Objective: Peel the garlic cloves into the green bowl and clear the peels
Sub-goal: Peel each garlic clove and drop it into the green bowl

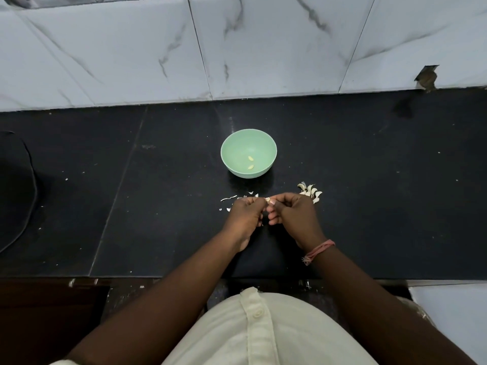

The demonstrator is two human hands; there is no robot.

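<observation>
Garlic clove (267, 199) pinched between hands (268, 214)

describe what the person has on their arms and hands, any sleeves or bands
Both forearms are bare, with no sleeves reaching them. The right hand has a pinkish-red thread band tied round its wrist, with a frayed end hanging off. The left hand shows no band, ring or glove. A cream buttoned shirt covers the torso.

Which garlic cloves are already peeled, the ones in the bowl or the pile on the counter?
The two yellowish cloves inside the green bowl are bare; the pile beside the right hand has white skins.
</observation>
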